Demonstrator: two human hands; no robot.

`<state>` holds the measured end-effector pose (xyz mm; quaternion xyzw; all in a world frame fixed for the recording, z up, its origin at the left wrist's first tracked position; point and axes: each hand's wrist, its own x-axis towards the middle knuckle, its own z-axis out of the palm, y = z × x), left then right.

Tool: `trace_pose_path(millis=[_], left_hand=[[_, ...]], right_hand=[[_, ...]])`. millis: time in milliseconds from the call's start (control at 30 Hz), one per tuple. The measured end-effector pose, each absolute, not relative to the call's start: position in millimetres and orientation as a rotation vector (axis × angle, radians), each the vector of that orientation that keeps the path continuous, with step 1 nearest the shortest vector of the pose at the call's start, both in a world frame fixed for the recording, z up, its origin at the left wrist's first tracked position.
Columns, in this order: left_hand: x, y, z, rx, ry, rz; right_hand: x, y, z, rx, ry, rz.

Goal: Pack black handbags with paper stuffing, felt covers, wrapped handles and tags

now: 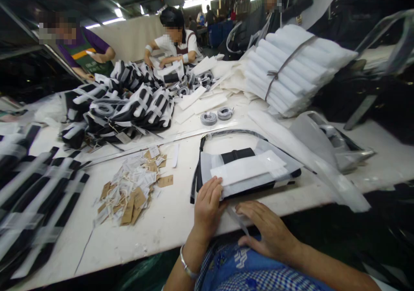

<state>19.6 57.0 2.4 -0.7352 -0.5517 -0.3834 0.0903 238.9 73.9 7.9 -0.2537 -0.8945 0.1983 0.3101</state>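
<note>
A black handbag (199, 178) lies on the white table in front of me, its strap (233, 132) arched behind it. Translucent wrapping and a white foam sheet (249, 169) cover its front, leaving a black band exposed near the top. My left hand (208, 202) is closed at the bag's lower left corner, fingertips over the foam edge and thumb hidden. Close to the table edge, my right hand (267, 226) has its fingers stretched and thumb apart. A thin translucent strip (237, 219) runs between the two hands, passing between the right fingers and thumb.
Brown and white hang tags (136, 196) lie piled left of the bag. Wrapped black pieces (42, 196) sit farther left, more bags (129, 105) behind. Two coiled straps (208, 118) lie beyond. A tied foam bundle (291, 66) stands back right. Two co-workers (174, 45) work across the table.
</note>
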Motion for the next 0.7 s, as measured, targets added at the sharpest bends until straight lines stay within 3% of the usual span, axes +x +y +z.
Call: trace_pose_path(millis=[500,700], left_hand=[[5.1,79.3,53.4,-2.307,-1.671,-0.899],[11.6,72.5,34.1,-2.309,-1.589,-0.900]], right_hand=[[226.4,70.5,2.6,-0.175,-2.282,0.299],[222.8,66.0,0.4,-0.111,-2.225,0.287]])
